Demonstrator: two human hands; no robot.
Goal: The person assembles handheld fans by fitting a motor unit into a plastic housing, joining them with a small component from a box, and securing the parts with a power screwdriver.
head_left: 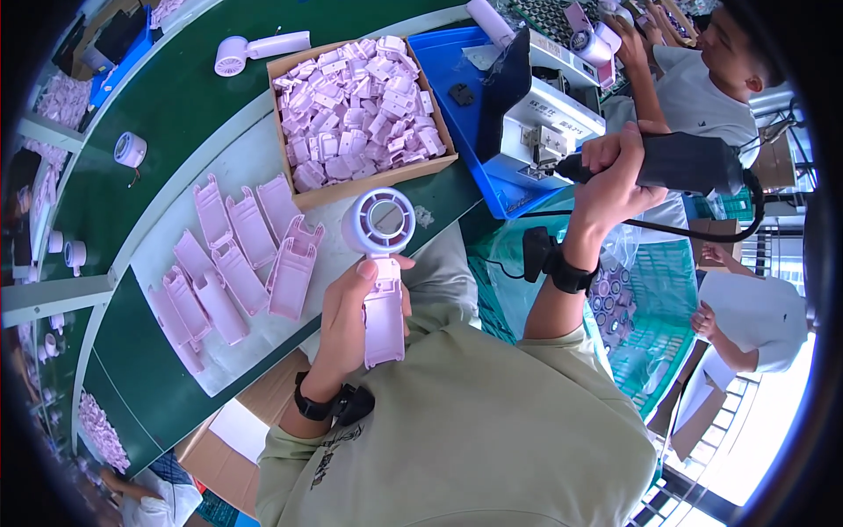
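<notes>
In front of my chest, my left hand [341, 309] is closed around a pale pink handheld fan [384, 332]. Its round head points up, and the inner side of its handle faces me. Off to the right, my right hand [619, 180] grips a black electric screwdriver [698, 163] with a cable at its rear. The tool's tip points left, at the front of a white screw feeder [555, 119]; whether it touches is hard to see. Several pink handle shells [250, 230] lie in rows on a white sheet left of the fan.
A cardboard box [378, 187] heaped with small pink parts stands at the table's edge. The feeder sits in a blue tray [446, 83]. Below my right arm is a green basket [663, 303] holding round parts. A co-worker [716, 97] is at far right; another fan [263, 48] lies behind the box.
</notes>
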